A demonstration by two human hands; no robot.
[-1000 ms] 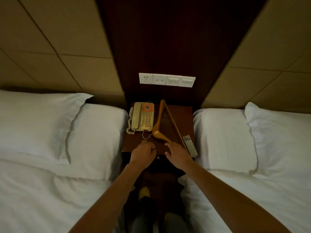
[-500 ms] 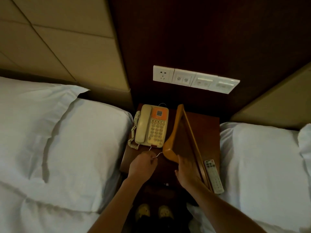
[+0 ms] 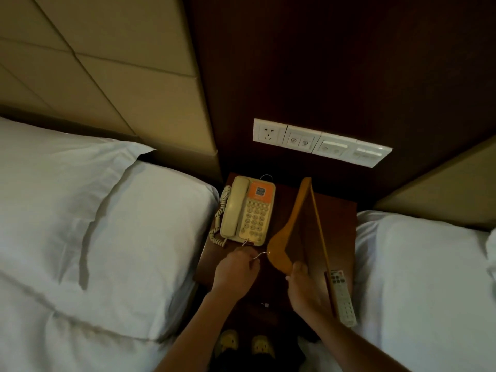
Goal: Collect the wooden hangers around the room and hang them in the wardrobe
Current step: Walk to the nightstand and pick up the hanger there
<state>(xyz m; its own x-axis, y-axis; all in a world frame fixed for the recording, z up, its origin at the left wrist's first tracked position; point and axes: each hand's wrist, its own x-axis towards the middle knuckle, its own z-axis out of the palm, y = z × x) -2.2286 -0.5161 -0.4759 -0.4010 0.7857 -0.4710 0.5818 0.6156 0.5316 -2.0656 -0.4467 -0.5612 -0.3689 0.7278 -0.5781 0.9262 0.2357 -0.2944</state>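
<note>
A wooden hanger (image 3: 290, 226) lies on the dark nightstand (image 3: 338, 218) between two beds, its far end toward the wall. My left hand (image 3: 237, 272) is closed around its thin metal hook (image 3: 258, 255) at the near left. On the near arm of the wood rests my right hand (image 3: 302, 285), fingers wrapped on it. The hanger's crossbar runs along the right, beside a remote.
A cream telephone (image 3: 248, 212) with a coiled cord sits on the nightstand's left half. A white remote control (image 3: 342, 296) lies at the right edge. White pillows and bedding flank both sides. A switch panel (image 3: 320, 142) is on the dark wall. My feet show below.
Both hands reached forward and closed on the hanger, left on the hook, right on the near arm. My head moved closer over the nightstand.
</note>
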